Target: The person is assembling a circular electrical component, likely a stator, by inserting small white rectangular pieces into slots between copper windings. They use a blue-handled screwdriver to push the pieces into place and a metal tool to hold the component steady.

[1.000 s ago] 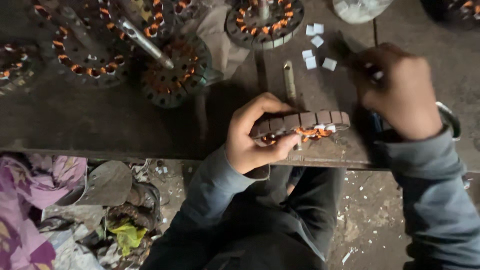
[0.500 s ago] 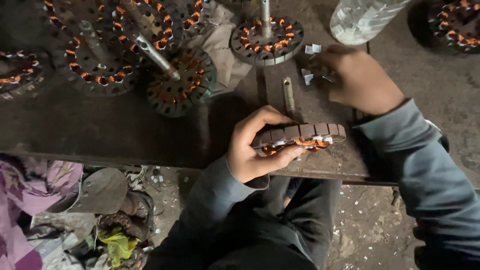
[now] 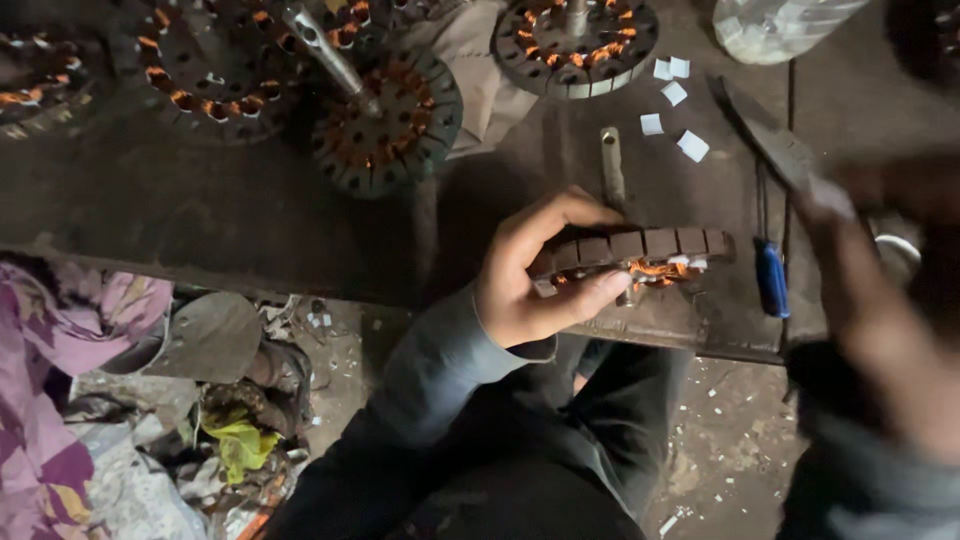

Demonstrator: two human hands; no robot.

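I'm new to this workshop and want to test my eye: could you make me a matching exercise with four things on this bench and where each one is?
Things:
1. stator ring
2. white paper slips
3. blue-handled tool
4. clear plastic bottle

Places:
A. top edge of the bench, right of centre
B. gripped in the left hand
C. lying near the bench's front edge, right of the ring
D. scattered below the bottle

Pairs: 1-B, 2-D, 3-C, 4-A

The stator (image 3: 640, 255) in the left hand's (image 3: 535, 275) grip is dark brown-grey with orange copper windings. Just right of it lies a blue-handled tool (image 3: 772, 280); beyond it, white paper slips (image 3: 692, 146). Far left of the grip, pink-purple patterned cloth (image 3: 60, 400).
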